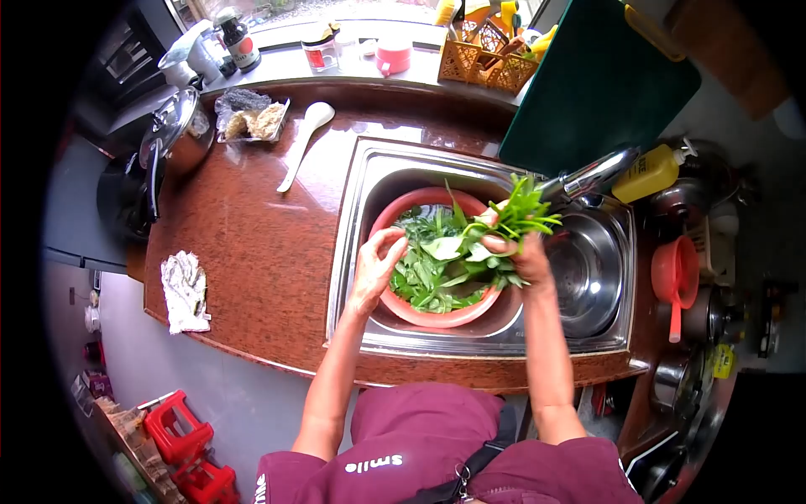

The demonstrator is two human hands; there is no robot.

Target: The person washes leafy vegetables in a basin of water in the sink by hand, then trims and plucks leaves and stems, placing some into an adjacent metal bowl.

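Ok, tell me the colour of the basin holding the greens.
Reddish-pink basin, seen in the head view.

Leafy greens lifted over a sink basin

The right hand point(527, 256) grips a bunch of greens point(514, 212) above the red basin point(437, 317); the left hand point(375, 267) rests among the leaves.

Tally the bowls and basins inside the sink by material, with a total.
Reddish plastic basin, full of leafy greens, left hand at its rim, right hand lifting a bunch of greens: 1
Stainless steel bowl, beside it under the tap: 1
Total in the sink: 2
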